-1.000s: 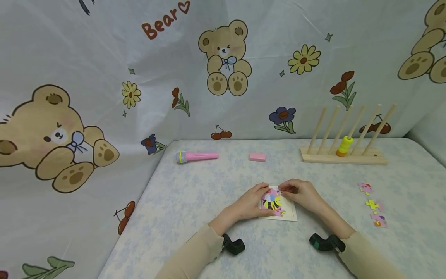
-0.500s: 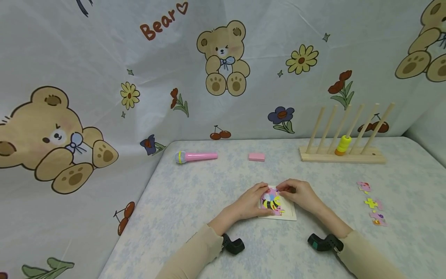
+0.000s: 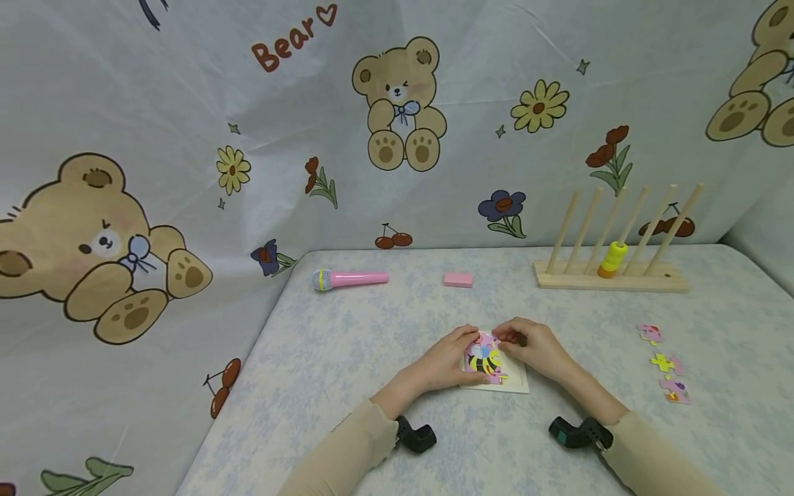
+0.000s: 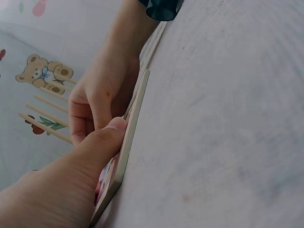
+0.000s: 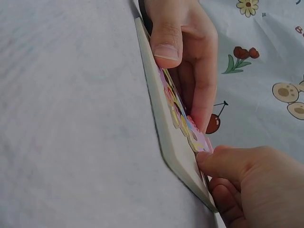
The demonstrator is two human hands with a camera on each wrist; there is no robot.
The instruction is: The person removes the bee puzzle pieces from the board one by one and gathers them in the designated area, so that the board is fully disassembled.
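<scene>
A small jigsaw puzzle with a bee picture [image 3: 482, 364] lies in a pale wooden puzzle board [image 3: 517, 381] on the table. My left hand [image 3: 442, 361] spans its left side, thumb on the front part and fingers at the far edge, holding it. At the far side of the board my right hand [image 3: 538, 348] pinches a pink puzzle piece [image 5: 204, 141] beside the joined pieces, its thumb low against the board in the right wrist view. The right fingers partly hide that piece. The board's right strip shows bare wood.
Several loose puzzle pieces [image 3: 663, 364] lie to the right. A wooden peg rack [image 3: 611, 280] with yellow and orange beads stands at the back right. Further left are a pink block [image 3: 457, 280] and a pink toy microphone [image 3: 356, 277]. A printed curtain [image 3: 279, 124] hangs behind.
My right fingertips have shifted very slightly left along the far edge of the puzzle. The left hand keeps its place on the board.
</scene>
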